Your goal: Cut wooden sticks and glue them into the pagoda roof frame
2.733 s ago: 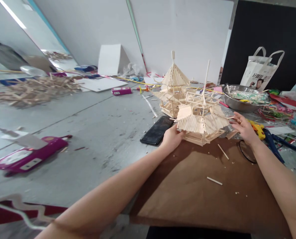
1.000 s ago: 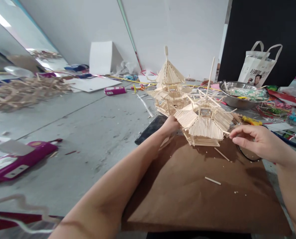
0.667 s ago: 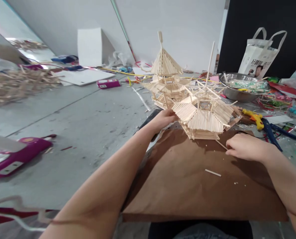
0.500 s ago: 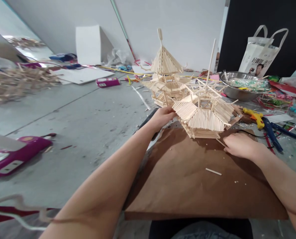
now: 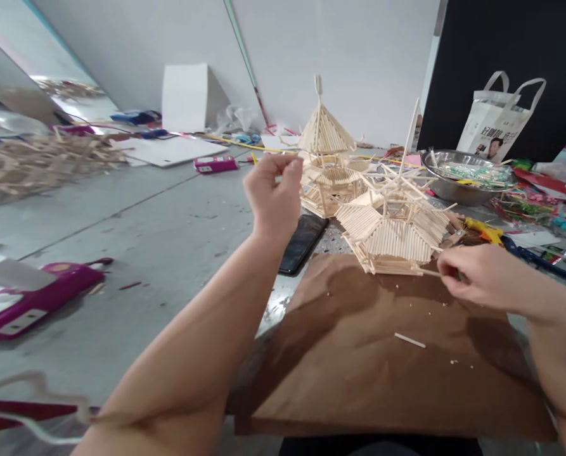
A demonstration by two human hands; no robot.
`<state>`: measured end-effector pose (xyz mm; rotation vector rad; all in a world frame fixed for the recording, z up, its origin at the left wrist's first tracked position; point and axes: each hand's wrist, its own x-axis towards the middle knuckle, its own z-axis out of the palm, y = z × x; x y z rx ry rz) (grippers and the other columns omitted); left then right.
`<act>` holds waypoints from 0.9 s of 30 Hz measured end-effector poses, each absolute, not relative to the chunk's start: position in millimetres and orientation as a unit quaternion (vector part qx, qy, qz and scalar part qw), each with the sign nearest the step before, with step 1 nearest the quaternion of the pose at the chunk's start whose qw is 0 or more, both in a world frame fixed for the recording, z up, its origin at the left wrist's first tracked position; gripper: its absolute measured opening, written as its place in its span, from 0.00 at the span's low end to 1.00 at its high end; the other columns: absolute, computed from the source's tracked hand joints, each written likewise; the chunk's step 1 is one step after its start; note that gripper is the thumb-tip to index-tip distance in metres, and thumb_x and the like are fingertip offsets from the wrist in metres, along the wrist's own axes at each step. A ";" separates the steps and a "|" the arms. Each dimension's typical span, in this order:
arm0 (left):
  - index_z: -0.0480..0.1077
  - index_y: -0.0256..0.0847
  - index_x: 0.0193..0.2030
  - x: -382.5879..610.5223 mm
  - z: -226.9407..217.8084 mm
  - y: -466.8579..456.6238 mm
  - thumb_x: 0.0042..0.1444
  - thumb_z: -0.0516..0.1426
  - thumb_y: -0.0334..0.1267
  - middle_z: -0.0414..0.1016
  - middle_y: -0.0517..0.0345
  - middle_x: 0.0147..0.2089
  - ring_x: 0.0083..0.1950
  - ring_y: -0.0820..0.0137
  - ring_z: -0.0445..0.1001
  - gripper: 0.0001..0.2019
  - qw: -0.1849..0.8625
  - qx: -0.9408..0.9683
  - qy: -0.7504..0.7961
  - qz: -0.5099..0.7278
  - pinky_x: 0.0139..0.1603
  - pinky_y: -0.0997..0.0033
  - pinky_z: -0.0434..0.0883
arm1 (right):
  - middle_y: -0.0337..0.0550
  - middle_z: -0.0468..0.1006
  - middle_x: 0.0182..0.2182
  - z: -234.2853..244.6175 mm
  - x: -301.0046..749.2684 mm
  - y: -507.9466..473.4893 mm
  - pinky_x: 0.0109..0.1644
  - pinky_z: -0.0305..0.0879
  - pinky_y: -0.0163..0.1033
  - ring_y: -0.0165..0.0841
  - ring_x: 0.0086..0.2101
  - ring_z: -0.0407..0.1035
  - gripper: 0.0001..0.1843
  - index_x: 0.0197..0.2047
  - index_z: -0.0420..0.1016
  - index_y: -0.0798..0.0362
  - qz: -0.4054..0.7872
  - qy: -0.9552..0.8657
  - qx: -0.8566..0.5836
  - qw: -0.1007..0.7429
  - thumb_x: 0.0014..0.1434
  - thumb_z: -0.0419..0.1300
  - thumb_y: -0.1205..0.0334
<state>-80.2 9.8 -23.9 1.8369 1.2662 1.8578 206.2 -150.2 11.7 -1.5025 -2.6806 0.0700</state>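
A pagoda-roof model of thin wooden sticks rests at the far edge of a brown board. A taller stick pagoda stands behind it. My left hand is raised in the air to the left of the models, fingers curled in with thumb and fingertips pinched; what they hold, if anything, is too small to name. My right hand is closed in a pinch on a thin wooden stick at the model's lower right edge.
A black phone lies left of the board. A loose stick lies on the board. A steel bowl, a yellow glue gun, a white bag and craft clutter fill the right. Pink boxes and a stick pile lie left.
My left hand has let go of the model's left edge and risen into the air. My right hand picked a stick up off the board and brought it to the model's lower right.
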 end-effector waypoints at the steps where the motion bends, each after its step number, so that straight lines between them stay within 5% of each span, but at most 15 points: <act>1: 0.68 0.38 0.40 -74.9 -12.0 3.9 0.56 0.51 0.48 0.72 0.59 0.37 0.40 0.71 0.66 0.15 0.084 0.601 0.424 0.672 0.39 0.66 0.66 | 0.38 0.73 0.23 20.5 207.5 -151.4 0.28 0.55 0.35 0.28 0.23 0.65 0.08 0.29 0.69 0.50 0.004 -0.871 -0.487 0.072 0.54 0.50 0.64; 4: 0.70 0.39 0.37 -54.9 20.4 -20.0 0.53 0.56 0.45 0.72 0.59 0.39 0.40 0.72 0.68 0.12 0.037 0.662 0.363 0.655 0.39 0.69 0.67 | 0.39 0.74 0.26 37.8 203.8 -146.3 0.32 0.58 0.37 0.31 0.28 0.67 0.08 0.32 0.71 0.48 -0.101 -0.848 -0.490 0.176 0.55 0.51 0.61; 8: 0.72 0.41 0.41 -32.7 34.2 -44.6 0.52 0.58 0.45 0.71 0.58 0.49 0.54 0.65 0.65 0.13 -0.068 0.790 0.277 0.543 0.57 0.59 0.60 | 0.44 0.76 0.31 36.4 189.6 -121.3 0.40 0.63 0.41 0.37 0.38 0.68 0.10 0.31 0.71 0.49 -0.226 -0.812 -0.469 0.264 0.58 0.50 0.61; 11: 0.71 0.47 0.42 -25.2 20.6 -40.6 0.49 0.59 0.49 0.69 0.60 0.52 0.59 0.61 0.61 0.15 -0.080 0.832 0.266 0.480 0.60 0.56 0.57 | 0.43 0.77 0.36 26.2 183.3 -102.1 0.51 0.61 0.48 0.37 0.43 0.67 0.10 0.32 0.71 0.50 -0.278 -0.804 -0.440 0.285 0.59 0.49 0.62; 15: 0.70 0.49 0.45 -23.3 -0.9 -22.8 0.49 0.59 0.51 0.66 0.61 0.55 0.61 0.61 0.57 0.17 -0.100 0.849 0.255 0.452 0.61 0.55 0.56 | 0.39 0.76 0.42 15.9 179.9 -91.1 0.62 0.46 0.56 0.37 0.50 0.64 0.09 0.35 0.71 0.47 -0.302 -0.795 -0.439 0.291 0.59 0.50 0.63; 27: 0.74 0.51 0.34 -17.6 -10.9 -13.3 0.56 0.55 0.46 0.69 0.64 0.53 0.62 0.63 0.56 0.08 -0.137 0.837 0.252 0.467 0.61 0.55 0.51 | 0.39 0.76 0.44 3.2 177.1 -83.8 0.64 0.40 0.58 0.37 0.52 0.62 0.09 0.37 0.71 0.46 -0.293 -0.789 -0.445 0.308 0.60 0.49 0.62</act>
